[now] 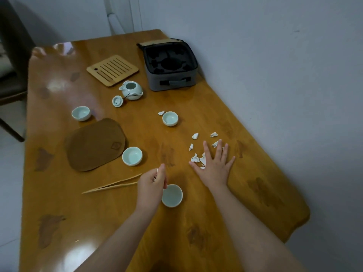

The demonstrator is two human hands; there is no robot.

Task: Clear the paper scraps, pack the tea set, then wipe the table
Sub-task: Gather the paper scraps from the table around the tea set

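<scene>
Several white paper scraps lie on the right side of the wooden table. My right hand rests flat with spread fingers over some of them. My left hand is curled and pinches a small white scrap, just left of a pale celadon cup. More cups sit at the centre, by the mat and far left. A teapot stands open with its lid beside it. The grey carry case is open at the back.
A slatted bamboo tray lies behind the teapot. A brown mat lies at the left. Bamboo tongs lie left of my left hand. A chair stands past the table's left edge; a wall runs along the right.
</scene>
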